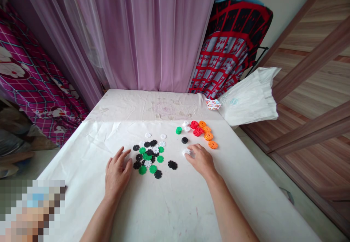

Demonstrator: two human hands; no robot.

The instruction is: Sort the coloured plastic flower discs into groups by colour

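My right hand (201, 159) has its thumb and fingers closed on a white notched disc (186, 151), low over the table. My left hand (118, 169) rests on the cloth with fingers spread, just left of a mixed pile of green, black and white notched discs (148, 157). Between the hands lie overlapping black discs (172, 164). Beyond my right hand are grouped discs: a black stack (185, 140), a green stack (178, 130), white ones (187, 128), red ones (198, 131) and orange ones (209, 136).
A white cloth (169, 213) covers the table. At its far right edge are a small patterned paper box (213, 104) and a white bag (250, 98). Purple curtains (153, 34) hang behind, with a red patterned cloth (218, 52) beside them. A wooden door (308, 89) stands right.
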